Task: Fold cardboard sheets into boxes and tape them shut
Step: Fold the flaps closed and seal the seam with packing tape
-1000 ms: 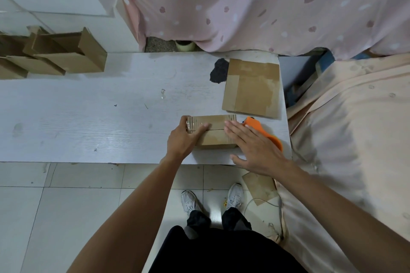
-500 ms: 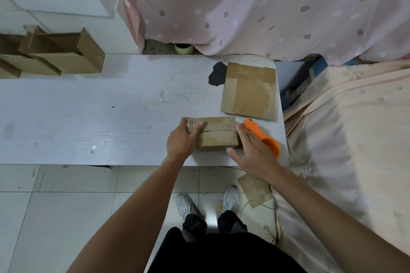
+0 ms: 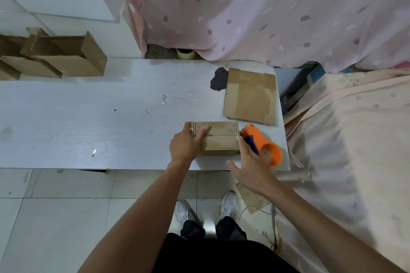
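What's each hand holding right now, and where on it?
Left hand grips the cardboard box at its left end. Right hand is at the box's right end beside the orange tape dispenser; a grip cannot be told.

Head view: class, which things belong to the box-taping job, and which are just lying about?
Job: small box, left hand holding it, right hand, orange tape dispenser, flat cardboard sheet, folded boxes.
Lying about: pink curtain, cardboard scrap on floor, peach bedsheet.
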